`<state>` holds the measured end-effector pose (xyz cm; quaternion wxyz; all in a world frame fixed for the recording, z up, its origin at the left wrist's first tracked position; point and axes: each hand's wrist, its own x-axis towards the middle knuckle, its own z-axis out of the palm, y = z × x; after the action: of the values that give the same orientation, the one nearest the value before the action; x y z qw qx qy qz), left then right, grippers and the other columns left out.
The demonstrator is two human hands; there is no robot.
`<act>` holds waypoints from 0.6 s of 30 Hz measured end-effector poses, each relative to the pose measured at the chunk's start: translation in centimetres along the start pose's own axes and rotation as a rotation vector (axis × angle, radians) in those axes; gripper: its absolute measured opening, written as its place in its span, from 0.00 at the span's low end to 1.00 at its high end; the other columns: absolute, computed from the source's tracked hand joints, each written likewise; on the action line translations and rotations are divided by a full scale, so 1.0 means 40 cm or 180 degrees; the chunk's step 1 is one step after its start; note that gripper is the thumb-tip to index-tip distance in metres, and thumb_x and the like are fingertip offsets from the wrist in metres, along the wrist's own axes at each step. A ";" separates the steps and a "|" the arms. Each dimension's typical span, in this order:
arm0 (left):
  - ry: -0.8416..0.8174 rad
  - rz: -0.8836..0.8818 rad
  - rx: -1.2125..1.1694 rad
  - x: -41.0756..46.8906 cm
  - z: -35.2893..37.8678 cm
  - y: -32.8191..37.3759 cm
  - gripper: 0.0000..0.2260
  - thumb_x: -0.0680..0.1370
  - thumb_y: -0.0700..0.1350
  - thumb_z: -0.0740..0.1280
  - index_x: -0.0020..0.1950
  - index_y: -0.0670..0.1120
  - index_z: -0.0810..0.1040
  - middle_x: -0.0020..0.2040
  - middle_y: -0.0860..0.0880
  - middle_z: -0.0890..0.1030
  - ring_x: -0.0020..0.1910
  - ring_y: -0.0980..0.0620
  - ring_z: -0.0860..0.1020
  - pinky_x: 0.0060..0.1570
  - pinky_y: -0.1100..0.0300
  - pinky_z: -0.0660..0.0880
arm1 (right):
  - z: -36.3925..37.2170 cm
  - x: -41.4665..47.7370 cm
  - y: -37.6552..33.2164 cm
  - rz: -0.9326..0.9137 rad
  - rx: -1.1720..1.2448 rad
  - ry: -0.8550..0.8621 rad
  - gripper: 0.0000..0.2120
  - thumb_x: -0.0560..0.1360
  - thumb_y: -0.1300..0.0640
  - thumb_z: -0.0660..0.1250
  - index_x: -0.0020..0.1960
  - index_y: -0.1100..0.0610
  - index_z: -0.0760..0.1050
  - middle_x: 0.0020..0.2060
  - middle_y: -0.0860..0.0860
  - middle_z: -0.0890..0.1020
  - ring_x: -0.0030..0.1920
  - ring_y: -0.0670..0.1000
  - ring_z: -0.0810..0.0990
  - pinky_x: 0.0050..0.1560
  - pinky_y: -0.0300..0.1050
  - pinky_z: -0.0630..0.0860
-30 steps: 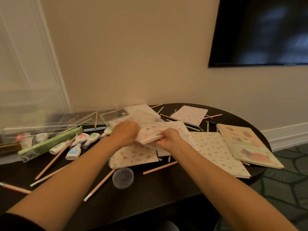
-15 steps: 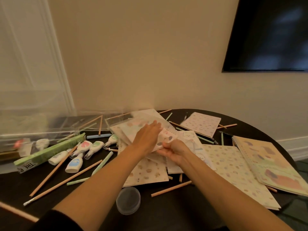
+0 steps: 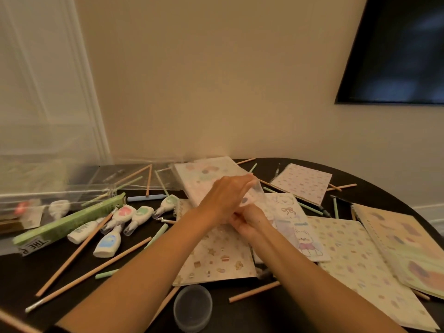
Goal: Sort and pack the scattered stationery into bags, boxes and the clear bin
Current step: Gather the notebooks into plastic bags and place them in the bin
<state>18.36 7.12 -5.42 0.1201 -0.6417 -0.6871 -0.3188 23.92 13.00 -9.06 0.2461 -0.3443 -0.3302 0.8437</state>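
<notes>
- Hands close together over the middle of the table (image 3: 240, 318): left hand (image 3: 225, 197) grips the far edge of the clear bag (image 3: 204, 179); right hand (image 3: 251, 221) pinches its near edge.
- Bag, with patterned sheets inside, rests tilted on a patterned notebook (image 3: 216, 255).
- Hazards: the slick film may slip and crease the sheets; the forearms may sweep pencils (image 3: 96, 270) or the round container (image 3: 193, 307) off the table.

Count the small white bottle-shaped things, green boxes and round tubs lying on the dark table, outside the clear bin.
Bottles: 5
Green box: 1
Round tub: 1
Total: 7
</notes>
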 end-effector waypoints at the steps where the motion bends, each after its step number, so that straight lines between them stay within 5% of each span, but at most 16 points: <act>1: -0.0065 -0.0008 0.0028 0.008 -0.003 0.000 0.10 0.75 0.34 0.65 0.56 0.39 0.79 0.56 0.43 0.81 0.52 0.41 0.79 0.50 0.46 0.75 | 0.004 -0.001 -0.001 0.0045 0.0097 -0.0014 0.17 0.79 0.71 0.51 0.67 0.69 0.64 0.68 0.65 0.67 0.69 0.61 0.66 0.53 0.49 0.72; 4: -0.0258 0.0025 0.0072 0.014 -0.004 -0.014 0.12 0.78 0.37 0.62 0.61 0.38 0.77 0.61 0.44 0.78 0.58 0.42 0.77 0.57 0.47 0.71 | 0.005 0.016 0.005 0.0108 0.0075 0.0001 0.15 0.79 0.71 0.52 0.64 0.67 0.67 0.64 0.65 0.72 0.63 0.62 0.72 0.35 0.50 0.74; 7: -0.0234 -0.0274 -0.0243 -0.001 -0.011 -0.032 0.13 0.81 0.41 0.58 0.61 0.40 0.77 0.61 0.45 0.78 0.60 0.47 0.75 0.59 0.63 0.63 | 0.004 0.034 0.014 0.0017 -0.0300 0.0038 0.12 0.79 0.70 0.51 0.62 0.67 0.66 0.55 0.66 0.76 0.60 0.65 0.75 0.35 0.50 0.75; 11: -0.0516 -0.0584 -0.0398 -0.024 -0.009 -0.050 0.14 0.81 0.43 0.58 0.62 0.40 0.77 0.61 0.44 0.78 0.61 0.49 0.75 0.57 0.67 0.62 | 0.000 0.045 0.002 0.0114 -0.1611 0.0124 0.08 0.78 0.65 0.60 0.40 0.65 0.71 0.30 0.59 0.80 0.29 0.53 0.82 0.28 0.43 0.79; 15: -0.0618 -0.0783 -0.0431 -0.042 0.001 -0.047 0.14 0.81 0.43 0.58 0.59 0.39 0.78 0.58 0.42 0.80 0.58 0.45 0.76 0.57 0.57 0.68 | -0.018 0.047 -0.027 0.0127 -0.2704 0.0431 0.08 0.76 0.59 0.66 0.42 0.63 0.72 0.33 0.59 0.79 0.27 0.53 0.79 0.33 0.45 0.80; 18: -0.0518 -0.1066 -0.0430 -0.049 0.001 -0.047 0.15 0.81 0.46 0.56 0.56 0.39 0.79 0.53 0.41 0.81 0.54 0.43 0.76 0.52 0.53 0.69 | -0.037 0.034 -0.056 0.0095 -0.2722 0.0564 0.02 0.76 0.66 0.63 0.45 0.66 0.72 0.35 0.60 0.78 0.29 0.54 0.78 0.30 0.43 0.79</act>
<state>16.86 5.61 -7.11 -0.0339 -0.5486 -0.7688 -0.3268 24.57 15.92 -8.80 0.0966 -0.4911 -0.6225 0.6017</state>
